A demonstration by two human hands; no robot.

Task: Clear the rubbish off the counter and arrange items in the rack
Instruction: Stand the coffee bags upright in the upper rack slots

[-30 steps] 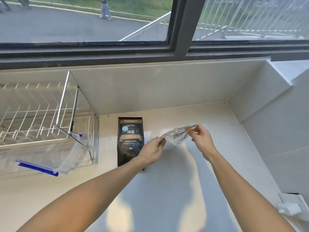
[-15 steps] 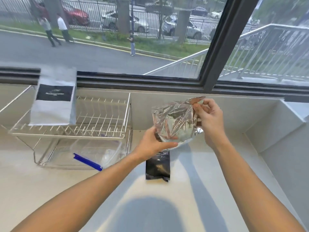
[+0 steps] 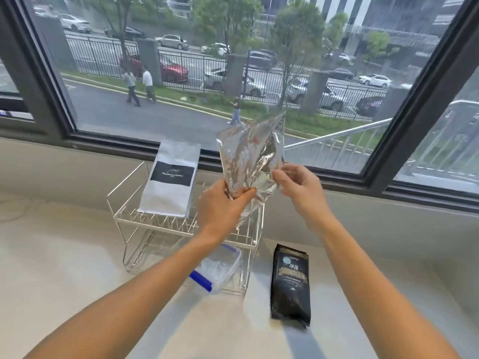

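Crumpled foil bag lifted clear of the counter

Raised from the counter [image 3: 77, 294] a second ago, the foil bag [image 3: 250, 161] now hangs above the wire rack [image 3: 181, 224]: left hand [image 3: 220, 206] clenched round its base, right hand [image 3: 298, 185] pinching one edge. Likely rubbish, bound for disposal. A white coffee bag [image 3: 169, 182] stands racked; the black coffee bag [image 3: 290, 283] waits on the counter.

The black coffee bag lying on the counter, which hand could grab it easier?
Probably the right hand: the black coffee bag lies on its side, and only its fingers pinch the silver bag, while the left hand grips it.
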